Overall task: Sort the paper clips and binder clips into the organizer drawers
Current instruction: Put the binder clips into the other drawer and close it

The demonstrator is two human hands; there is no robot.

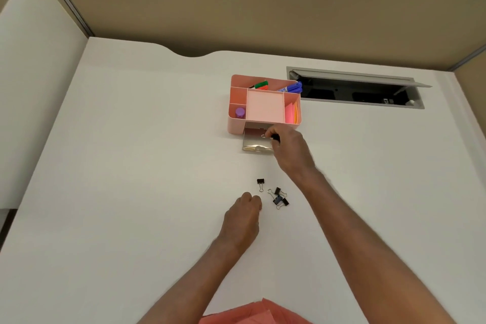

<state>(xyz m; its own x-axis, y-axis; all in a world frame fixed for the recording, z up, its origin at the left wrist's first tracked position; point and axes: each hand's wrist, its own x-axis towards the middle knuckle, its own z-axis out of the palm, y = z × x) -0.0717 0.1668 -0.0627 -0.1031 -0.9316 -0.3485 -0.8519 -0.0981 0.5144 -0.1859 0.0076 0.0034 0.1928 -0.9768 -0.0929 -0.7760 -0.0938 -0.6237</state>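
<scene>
A pink desk organizer [236, 123] stands on the white desk, and its clear drawer [256, 143] is pulled out toward me. My right hand [289, 148] hovers over the drawer's right side, fingers pinched on a black binder clip [274, 137] with silver handles. Nearer to me, one black binder clip [260, 183] lies alone, and a small cluster of binder clips [280, 197] lies just to its right. My left hand [244, 218] rests on the desk left of the cluster with its fingers curled; whether it holds anything is hidden.
The organizer's top compartments hold markers [289, 87], a purple-capped item [240, 112] and sticky notes [292, 113]. An open cable tray slot [355, 91] lies in the desk to the right. Beige partition walls [236, 8] border the desk behind and at the sides.
</scene>
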